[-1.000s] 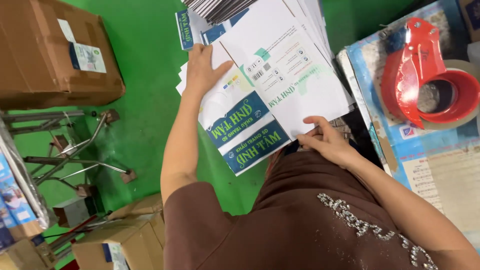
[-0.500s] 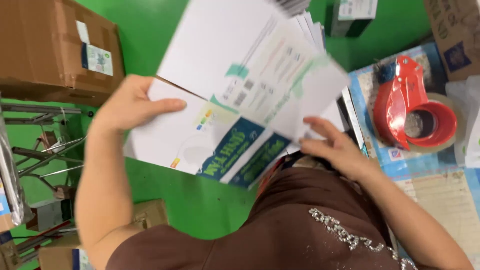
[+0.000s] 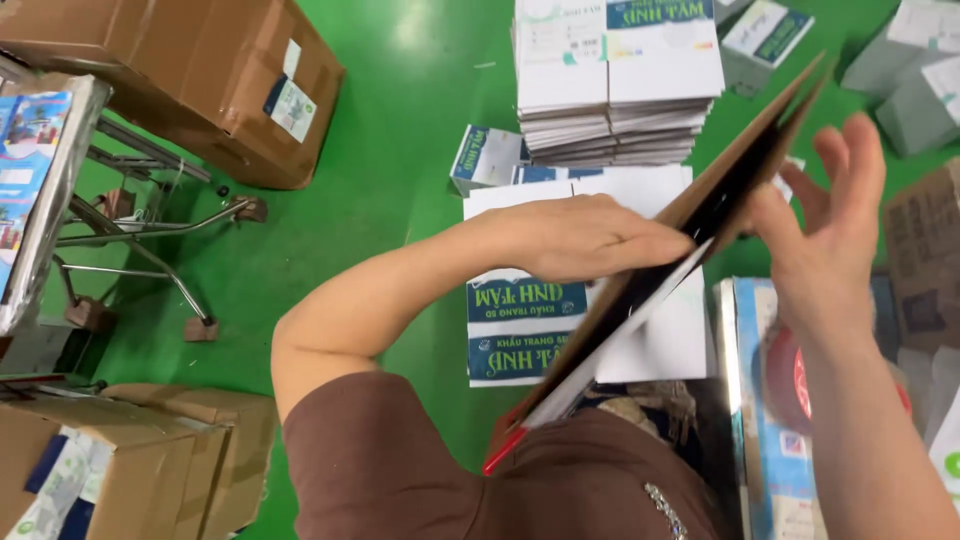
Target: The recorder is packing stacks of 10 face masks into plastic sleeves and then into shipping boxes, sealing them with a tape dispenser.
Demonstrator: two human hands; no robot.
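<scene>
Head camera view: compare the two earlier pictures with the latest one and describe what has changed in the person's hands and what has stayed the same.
The flat carton, earlier held face-up and spread, now stands edge-on, partly opened, its brown inside showing. The left hand has moved from the carton's far edge to press on its side; the right hand has lifted with fingers spread at its upper end. The stack of flat cartons on the green floor is unchanged.

Brown carton [image 3: 215, 80], metal stand [image 3: 150, 240], green floor [image 3: 400, 120].

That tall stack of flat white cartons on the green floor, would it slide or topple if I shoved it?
The stack of flat cartons is many layers deep, so probably heavy. Its edges look slightly uneven, so a push near the top would likely shear layers off rather than move it whole.
</scene>
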